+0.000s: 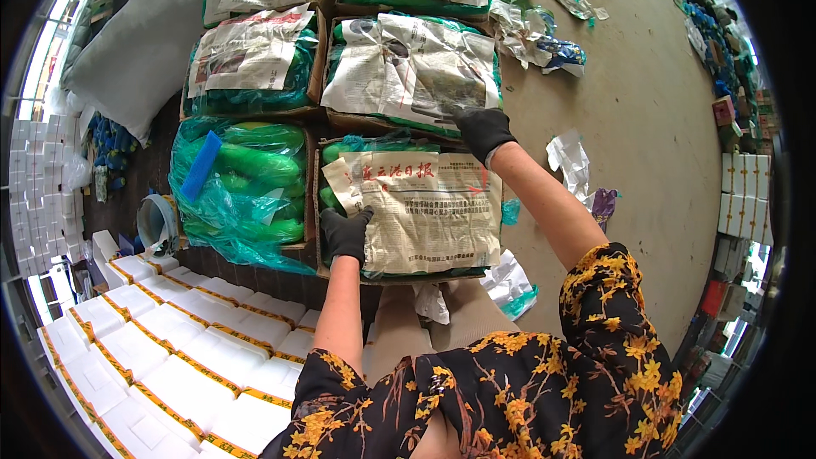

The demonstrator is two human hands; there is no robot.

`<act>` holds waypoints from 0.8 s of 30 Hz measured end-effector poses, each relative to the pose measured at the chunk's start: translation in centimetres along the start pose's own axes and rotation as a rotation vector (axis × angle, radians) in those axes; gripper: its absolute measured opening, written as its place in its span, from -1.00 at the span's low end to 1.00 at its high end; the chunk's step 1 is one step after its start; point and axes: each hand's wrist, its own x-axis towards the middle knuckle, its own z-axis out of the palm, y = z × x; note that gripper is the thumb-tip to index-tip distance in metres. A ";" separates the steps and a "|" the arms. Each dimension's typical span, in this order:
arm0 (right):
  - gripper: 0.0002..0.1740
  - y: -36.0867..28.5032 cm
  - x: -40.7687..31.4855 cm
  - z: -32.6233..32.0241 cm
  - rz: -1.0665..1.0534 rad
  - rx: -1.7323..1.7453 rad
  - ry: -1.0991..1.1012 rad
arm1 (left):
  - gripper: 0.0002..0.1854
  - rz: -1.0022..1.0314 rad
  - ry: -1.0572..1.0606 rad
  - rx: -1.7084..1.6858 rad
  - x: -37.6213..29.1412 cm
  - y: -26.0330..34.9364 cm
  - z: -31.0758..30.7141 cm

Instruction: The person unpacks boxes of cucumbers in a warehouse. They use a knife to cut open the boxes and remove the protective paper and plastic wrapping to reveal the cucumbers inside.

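Note:
In front of me stands a cardboard box (320,188) of long green vegetables (382,147), largely covered by a newspaper sheet (433,223) with red and black print. My left hand (345,234), in a black glove, rests at the sheet's left edge, thumb on the paper and apart from the fingers. My right hand (486,132), gloved too, reaches to the box's far right corner. Its fingertips are over the lower edge of the newspaper (440,76) on the box behind; whether they grip anything is unclear.
To the left, green vegetables (268,166) lie under teal plastic film (210,223) with a blue strip (201,166) on top. More newspaper-covered boxes (255,54) stand beyond. White foam boxes (191,357) with yellow tape fill the lower left. Crumpled paper (569,159) litters the floor (637,140) at right.

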 end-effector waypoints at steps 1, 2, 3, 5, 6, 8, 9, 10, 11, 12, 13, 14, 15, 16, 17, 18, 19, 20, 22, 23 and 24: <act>-0.87 0.5 -0.7 0.6 0.000 0.010 0.001 | -0.14 0.002 0.030 -0.058 0.2 -0.7 0.0; -0.87 0.7 -1.2 1.5 -0.002 0.012 -0.011 | -0.18 -0.016 0.036 -0.117 0.2 -1.5 -0.1; -0.87 0.7 -1.4 2.3 0.009 0.005 -0.036 | -0.28 0.216 0.160 -0.184 0.5 -2.1 -0.2; -0.90 -0.1 -1.3 4.1 -0.044 0.089 0.067 | -0.43 0.006 -0.034 -0.129 0.8 -3.6 -0.9; -0.89 -0.6 -0.9 4.8 -0.070 0.114 0.130 | -0.47 -0.017 -0.156 0.070 1.0 -4.3 -1.3; -0.87 -1.0 -0.2 5.6 -0.123 0.046 0.044 | -0.56 -0.102 -0.323 0.417 1.0 -5.4 -1.6; -0.85 -0.7 -0.1 5.7 -0.166 -0.033 -0.009 | -0.59 -0.076 -0.431 0.203 0.4 -6.0 -1.2; -0.85 -0.3 0.0 5.6 -0.120 -0.051 -0.047 | -0.61 -0.040 -0.463 0.010 0.2 -6.4 -1.2; -0.84 0.4 -0.2 5.5 -0.080 -0.080 -0.089 | -0.63 -0.053 -0.556 -0.162 -0.4 -6.9 -0.8; -0.84 1.2 -0.7 5.3 -0.068 -0.111 -0.143 | -0.70 -0.063 -0.558 -0.195 -0.7 -7.2 -0.7; -0.83 2.2 -1.2 5.1 -0.054 -0.156 -0.168 | -0.73 -0.015 -0.499 -0.246 -1.2 -7.4 -0.5; -0.83 2.9 -1.7 5.1 -0.037 -0.215 -0.168 | -0.72 -0.047 -0.486 -0.329 -1.5 -7.6 -0.2; -0.85 3.3 -2.0 5.4 -0.066 -0.171 -0.144 | -0.70 -0.044 -0.482 -0.463 -1.7 -7.7 -0.1; -0.87 3.4 -2.2 5.9 -0.098 -0.141 -0.093 | -0.78 -0.080 -0.483 -0.610 -2.0 -7.7 0.1; -0.89 3.5 -2.4 6.4 -0.134 -0.110 -0.049 | -0.81 0.078 -0.468 -0.437 -2.2 -7.7 0.1; -0.88 3.1 -2.3 7.1 -0.152 -0.146 -0.044 | -0.83 0.056 -0.492 -0.448 -2.3 -7.5 0.1; -0.85 2.9 -2.2 7.8 -0.135 -0.195 -0.126 | -0.84 0.090 -0.495 -0.479 -2.5 -7.3 -0.1; -0.82 2.8 -2.1 8.3 -0.125 -0.238 -0.203 | -0.84 0.069 -0.486 -0.527 -2.7 -7.0 -0.2; -0.75 3.7 -2.5 8.7 -0.076 -0.202 -0.350 | -0.82 0.003 -0.467 -0.478 -3.5 -6.4 -0.6; -0.81 4.2 -3.3 8.7 0.006 -0.463 -0.368 | -0.79 -0.068 -0.508 -0.584 -4.1 -6.2 -0.9; -0.81 6.0 -4.5 8.2 0.000 -0.489 -0.413 | -0.77 -0.188 -0.568 -0.619 -4.9 -6.0 -1.2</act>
